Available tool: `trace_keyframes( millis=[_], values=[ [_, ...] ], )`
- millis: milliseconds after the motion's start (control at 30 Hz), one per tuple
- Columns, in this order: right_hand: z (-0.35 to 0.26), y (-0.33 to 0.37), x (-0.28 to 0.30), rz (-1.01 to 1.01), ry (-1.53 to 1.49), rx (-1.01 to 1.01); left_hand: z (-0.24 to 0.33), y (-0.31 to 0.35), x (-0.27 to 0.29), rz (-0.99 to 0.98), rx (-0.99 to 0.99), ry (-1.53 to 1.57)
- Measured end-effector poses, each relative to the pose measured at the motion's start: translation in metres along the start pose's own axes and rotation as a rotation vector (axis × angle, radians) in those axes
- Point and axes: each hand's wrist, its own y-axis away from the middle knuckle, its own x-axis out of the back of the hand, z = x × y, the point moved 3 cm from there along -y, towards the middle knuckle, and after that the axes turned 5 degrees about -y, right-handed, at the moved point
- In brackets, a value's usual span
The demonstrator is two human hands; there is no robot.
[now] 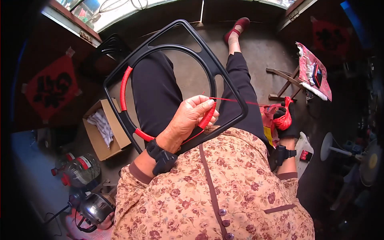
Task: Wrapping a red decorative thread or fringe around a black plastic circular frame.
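Slantwise, the black frame (207, 54) spans the upper centre, one corner pointing toward the top edge, long axis unclear; the left hand (194, 110) pinches its red-wrapped ring (207, 116), the gloved right hand (293, 123) grips bundled red cord (284, 121).

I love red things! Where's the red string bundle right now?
In the head view, the red string bundle is on the right, in the gloved right hand, to the right of the black frame.
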Motion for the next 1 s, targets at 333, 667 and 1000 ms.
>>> trace_keyframes(
  millis=[333, 667, 1000],
  values=[
    [0.019, -0.037, -0.066, 0.143, 1.360, 0.396, 0.002, -0.002, -0.001, 0.021, 0.009, 0.010],
    [0.136, -0.080, -0.186, -0.445, 0.325, -0.361, -0.009, 0.002, -0.008, -0.039, 0.172, 0.067],
    [0.117, -0.032, -0.232, -0.606, 0.538, -0.421, -0.004, 0.003, -0.006, -0.040, -0.001, -0.090]
  ],
)
